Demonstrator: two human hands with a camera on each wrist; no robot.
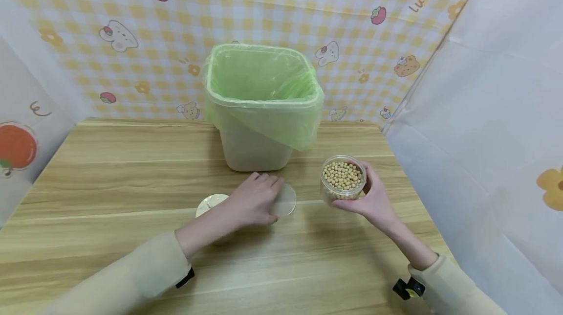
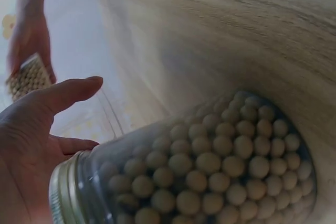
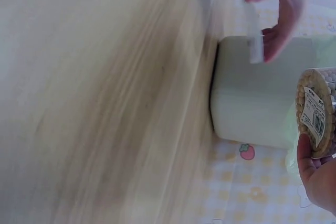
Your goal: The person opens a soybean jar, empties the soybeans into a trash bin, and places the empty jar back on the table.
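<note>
My right hand [image 1: 371, 197] grips a clear open jar [image 1: 326, 192], raised above the table and filled nearly to the rim with dried soybeans [image 1: 342, 175]. A label with a barcode [image 3: 314, 114] shows on this jar's underside in the right wrist view. A thin, clear round lid [image 1: 287, 200] is pinched in my left hand [image 1: 255, 200], between the thumb and the fingers. Under the left forearm stands a second jar [image 2: 205, 166] of soybeans, its lid [image 1: 211, 203] on; the forearm hides part of it in the head view.
A pale bin [image 1: 255, 151] lined with a green plastic bag [image 1: 281, 122] stands at the back of the wooden table [image 1: 110, 178], just beyond my hands. Behind it hangs a checked cloth [image 1: 167, 56] with printed figures. White sheeting [image 1: 475, 124] borders the table's right side.
</note>
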